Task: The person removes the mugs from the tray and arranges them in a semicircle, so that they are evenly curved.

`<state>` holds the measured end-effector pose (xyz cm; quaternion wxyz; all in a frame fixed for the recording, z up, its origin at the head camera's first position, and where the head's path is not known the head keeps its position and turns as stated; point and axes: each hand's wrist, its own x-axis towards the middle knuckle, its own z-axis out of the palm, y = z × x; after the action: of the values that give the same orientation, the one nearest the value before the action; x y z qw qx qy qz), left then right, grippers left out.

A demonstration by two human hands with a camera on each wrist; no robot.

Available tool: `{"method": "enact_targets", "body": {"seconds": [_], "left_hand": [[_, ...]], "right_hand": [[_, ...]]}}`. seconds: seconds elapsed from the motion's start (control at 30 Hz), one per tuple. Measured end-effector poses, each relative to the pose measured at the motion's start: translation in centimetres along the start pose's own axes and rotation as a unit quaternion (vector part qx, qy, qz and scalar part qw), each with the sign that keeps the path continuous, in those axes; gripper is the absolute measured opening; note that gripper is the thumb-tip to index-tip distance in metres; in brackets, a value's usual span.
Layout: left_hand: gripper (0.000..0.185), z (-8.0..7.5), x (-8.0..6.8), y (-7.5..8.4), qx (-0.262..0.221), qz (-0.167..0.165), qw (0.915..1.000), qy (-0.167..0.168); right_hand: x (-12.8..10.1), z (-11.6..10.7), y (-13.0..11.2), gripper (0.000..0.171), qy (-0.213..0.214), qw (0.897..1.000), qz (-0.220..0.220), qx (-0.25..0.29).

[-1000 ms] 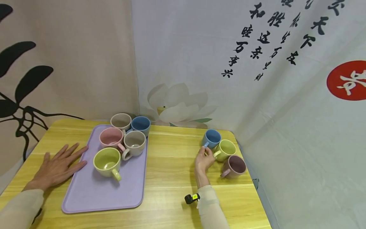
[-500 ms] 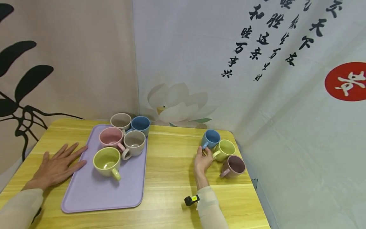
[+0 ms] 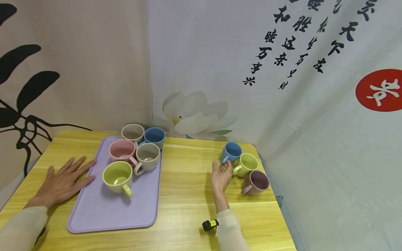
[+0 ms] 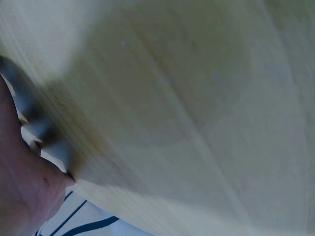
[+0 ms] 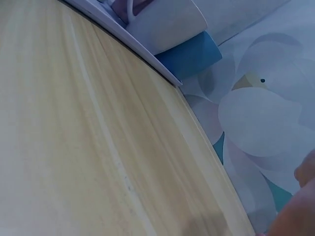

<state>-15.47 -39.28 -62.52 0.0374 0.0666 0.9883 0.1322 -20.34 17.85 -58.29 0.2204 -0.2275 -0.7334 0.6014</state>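
My left hand [image 3: 64, 181] lies flat with fingers spread, palm on the table and fingertips at the left rim of a lilac tray [image 3: 116, 216]. At the right, my right hand [image 3: 222, 177] is beside the handle of a blue mug [image 3: 233, 151]; its thumb stands apart from the handle and the other fingers are loosely bent just below it. A yellow-green mug [image 3: 248, 163] stands close to the blue one, and a mauve mug [image 3: 257, 183] is in front of that. Only part of the right hand [image 5: 298, 209] shows in the right wrist view.
Grouped on the tray are a yellow-green cup [image 3: 117, 177], a pink cup [image 3: 122, 151], a grey mug [image 3: 148, 157], a blue mug [image 3: 155, 136] and a taupe mug [image 3: 133, 132] at the back. Hanging cloth [image 3: 201, 69] borders the wooden table [image 3: 185, 195] behind and at right.
My right thumb has come off the blue mug's handle, and the hand has drawn back slightly left. The mugs and my left hand stay as they were.
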Motion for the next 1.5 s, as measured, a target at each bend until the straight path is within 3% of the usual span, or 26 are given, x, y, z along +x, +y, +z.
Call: {"method": "enact_targets", "body": {"seconds": [0.23,0.57,0.83,1.2,1.5], "left_hand": [[0.084,0.1,0.2,0.1,0.006,0.002,1.0000,0.007],[0.083,0.4,0.3,-0.1,0.002,0.000,1.0000,0.008],[0.083,0.2,0.1,-0.1,0.006,0.006,0.9999,0.012],[0.084,0.2,0.0,-0.1,-0.002,0.005,0.9999,0.014],[0.084,0.3,0.0,-0.1,-0.001,0.002,1.0000,0.009]], "right_hand": [[-0.8,-0.6,-0.3,0.087,-0.046,0.999,-0.017,-0.015],[-1.8,-1.0,-0.6,0.089,-0.047,0.997,-0.055,-0.013],[-4.2,-0.6,-1.9,0.089,-0.046,0.995,-0.089,-0.018],[-8.3,1.4,-3.4,0.086,-0.158,0.977,-0.144,0.027],[-11.7,3.6,-4.0,0.086,-0.269,0.948,-0.169,0.030]]}}
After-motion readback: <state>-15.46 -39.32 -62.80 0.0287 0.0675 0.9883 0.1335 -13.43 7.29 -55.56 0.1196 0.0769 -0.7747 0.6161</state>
